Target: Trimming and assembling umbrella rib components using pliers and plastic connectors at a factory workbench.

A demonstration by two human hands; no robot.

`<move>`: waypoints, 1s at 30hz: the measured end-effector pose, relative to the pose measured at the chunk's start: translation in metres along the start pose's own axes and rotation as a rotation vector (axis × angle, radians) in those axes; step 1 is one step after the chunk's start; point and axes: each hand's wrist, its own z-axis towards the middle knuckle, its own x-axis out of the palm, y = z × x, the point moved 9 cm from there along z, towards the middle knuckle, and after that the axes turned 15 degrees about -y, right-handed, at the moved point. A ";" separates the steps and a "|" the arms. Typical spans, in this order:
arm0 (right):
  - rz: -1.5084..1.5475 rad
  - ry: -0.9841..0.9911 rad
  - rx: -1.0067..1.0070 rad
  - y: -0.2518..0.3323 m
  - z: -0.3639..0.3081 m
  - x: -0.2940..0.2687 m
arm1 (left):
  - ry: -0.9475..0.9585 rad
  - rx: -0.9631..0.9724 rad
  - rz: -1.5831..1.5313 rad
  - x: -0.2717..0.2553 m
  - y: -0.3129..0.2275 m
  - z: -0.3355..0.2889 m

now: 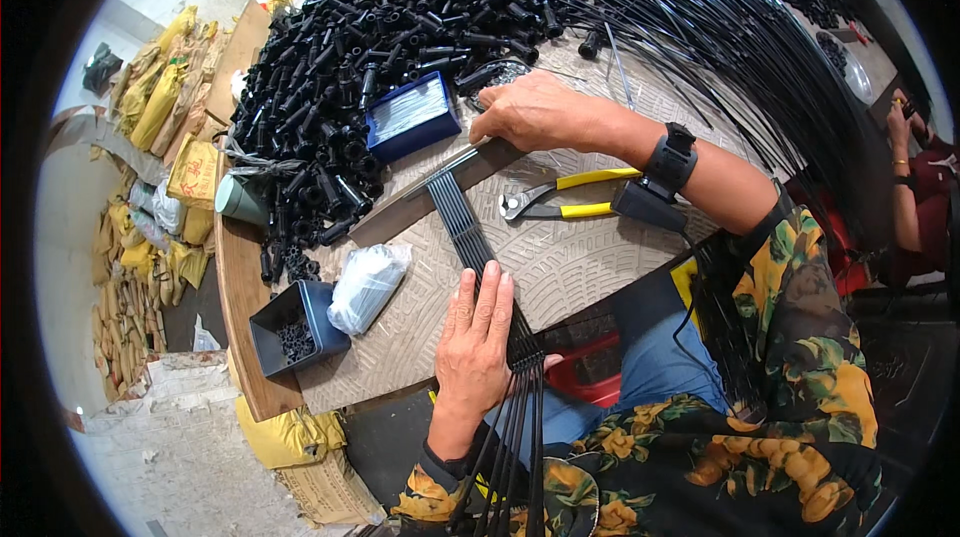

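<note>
My left hand (475, 347) lies over a flat row of thin black rods (458, 212), fingers straight along them and a thumb tip showing at their far side. The rods run from below the table edge up to a long flat metal bar (385, 220), where their ends meet it. At the bar's right end my right hand (545, 112) is closed in a pinch; what its fingertips hold is hidden. Yellow-handled cutting pliers (515, 205) lie just below that wrist. Beside the fingers stands a blue box (418, 133) with thin pale pieces inside.
A large heap of black tubular parts (350, 37) covers the back left. Long black rods (720, 27) fan across the back right. Near the left edge are a dark bin of small black pieces (268, 325) and a plastic-wrapped packet (368, 287). Another person's hand (898, 117) shows at far right.
</note>
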 end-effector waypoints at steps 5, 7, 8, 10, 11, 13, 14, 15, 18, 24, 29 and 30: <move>-0.029 0.033 0.029 0.001 0.003 0.002 | 0.006 -0.005 0.004 0.000 0.001 -0.001; -0.025 0.041 0.033 0.001 0.003 0.003 | 0.008 -0.008 0.004 0.000 0.002 -0.002; -0.020 0.050 0.035 0.001 0.003 0.003 | 0.008 -0.008 0.003 0.001 0.002 -0.002; -0.020 0.038 0.034 0.000 0.003 0.003 | 0.004 -0.004 0.002 0.001 0.001 -0.001; -0.018 0.027 0.032 0.001 0.003 0.002 | 0.005 -0.004 0.001 0.001 0.001 -0.001; -0.013 0.028 0.026 0.002 0.003 0.001 | 0.002 -0.002 0.000 0.000 0.001 -0.001; -0.009 0.028 0.018 0.004 0.003 0.001 | 0.002 -0.001 -0.001 0.000 0.000 0.000; -0.010 0.028 0.020 0.003 0.003 0.001 | -0.001 -0.001 -0.004 0.000 0.000 0.000; -0.010 0.035 0.020 0.003 0.005 0.008 | -0.003 -0.003 -0.001 0.000 0.001 0.000; -0.019 0.019 -0.040 0.011 0.009 0.012 | -0.010 0.005 0.000 -0.001 -0.001 0.000; 0.005 0.056 -0.034 0.014 0.011 0.017 | -0.001 0.003 0.011 0.001 0.001 -0.002; 0.005 0.055 -0.039 0.015 0.012 0.018 | 0.005 0.006 0.013 0.002 0.001 -0.002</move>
